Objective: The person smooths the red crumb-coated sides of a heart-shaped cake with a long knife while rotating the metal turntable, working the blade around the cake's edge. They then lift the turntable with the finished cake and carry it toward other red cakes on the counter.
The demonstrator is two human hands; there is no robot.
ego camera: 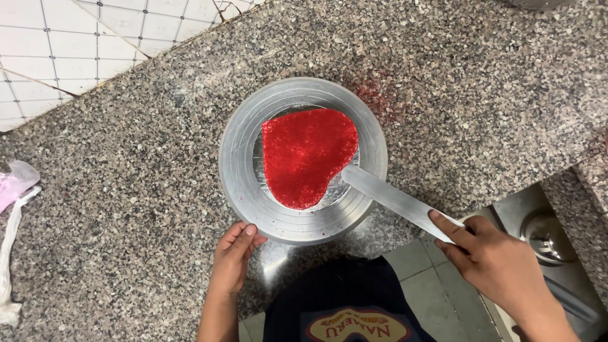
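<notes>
A red heart-shaped cake layer (307,155) lies on a round silver turntable (237,164) on the granite counter. My right hand (491,256) grips a long flat metal spatula (392,199), whose rounded tip rests at the cake's lower right edge. My left hand (231,256) touches the near rim of the turntable with its fingers bent against it.
The speckled granite counter (126,190) spreads all round the turntable, with red crumbs (377,95) behind it. White tiles (76,44) lie at the upper left. A pink and white plastic bag (12,190) sits at the left edge. A metal lid (544,234) lies lower right.
</notes>
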